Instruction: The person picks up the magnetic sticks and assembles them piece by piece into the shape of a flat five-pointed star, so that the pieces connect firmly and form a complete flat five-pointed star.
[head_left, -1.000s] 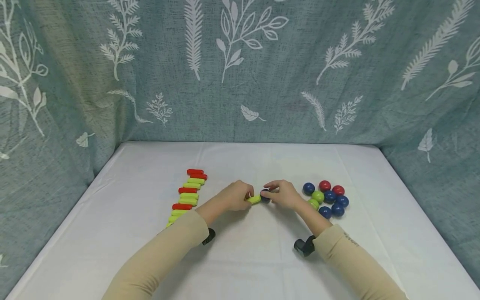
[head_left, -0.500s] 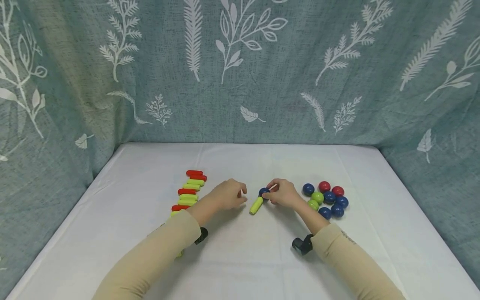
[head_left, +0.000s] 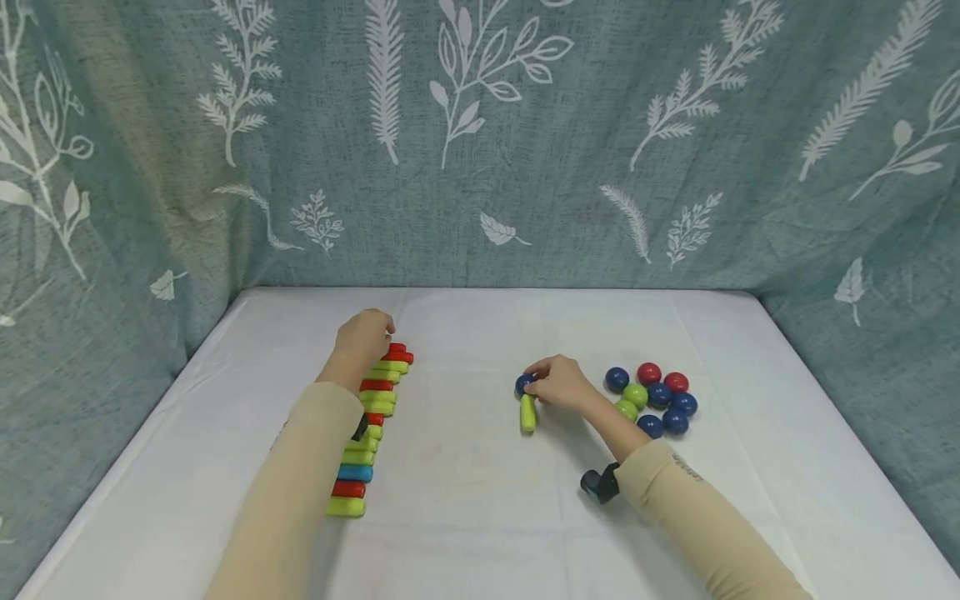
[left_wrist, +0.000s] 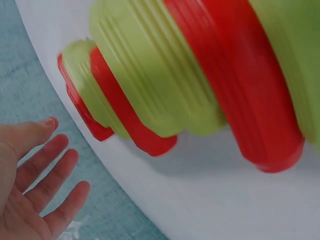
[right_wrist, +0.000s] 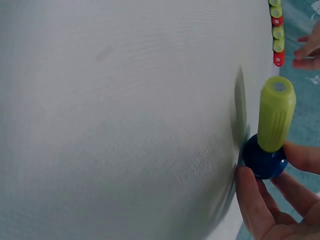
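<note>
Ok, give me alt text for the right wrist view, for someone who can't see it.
The right hand holds a dark blue ball between its fingers, with a yellow-green stick touching it, beside a white surface. At the upper right edge, part of the left hand shows near a row of red and yellow-green sticks.

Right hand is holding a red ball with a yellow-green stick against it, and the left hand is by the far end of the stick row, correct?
No: the ball is blue, not red, as the right wrist view shows. The right hand does grip it with the yellow-green stick against it, and the left hand is by the far end of the stick row.
</note>
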